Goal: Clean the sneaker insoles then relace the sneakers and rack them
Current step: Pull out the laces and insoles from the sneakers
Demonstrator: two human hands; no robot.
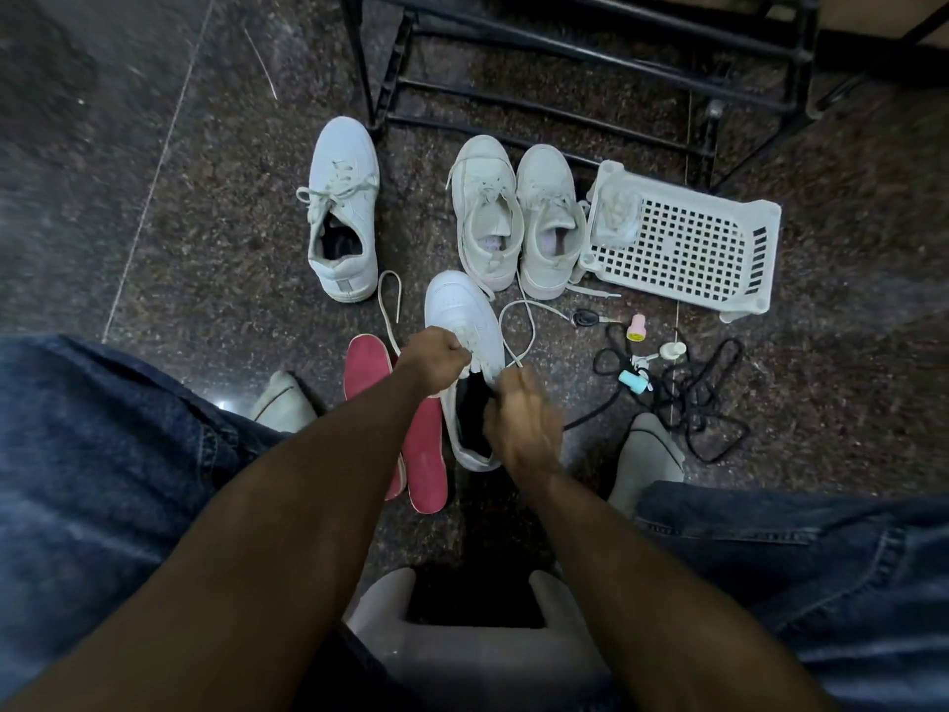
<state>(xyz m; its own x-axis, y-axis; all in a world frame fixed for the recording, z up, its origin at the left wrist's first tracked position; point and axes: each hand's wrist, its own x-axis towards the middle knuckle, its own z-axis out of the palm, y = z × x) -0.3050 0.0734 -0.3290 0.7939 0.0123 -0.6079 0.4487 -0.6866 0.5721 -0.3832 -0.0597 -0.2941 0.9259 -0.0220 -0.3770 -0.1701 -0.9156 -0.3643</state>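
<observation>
- Frame centre: we hold the white sneaker (464, 331) on the floor, toe pointing up-frame, mid-lacing.
- Left hand (434, 358) curled tight on one white lace (388, 313) end; right hand (521, 418) — blurred — pinches the other end.
- Two red insoles (423, 454) lie just left of it.
- Upper frame: its mate (343, 210), a second pair (513, 218), white basket (683, 244), black rack (565, 59).

The right hand (521, 421) is motion-blurred, so its grip on the white lace (518, 331) cannot be made out. It covers part of the sneaker's (464, 321) opening. Beyond the grip, the black rack (565, 59) runs off the top edge. The small caps right of the grip are too small to identify.
</observation>
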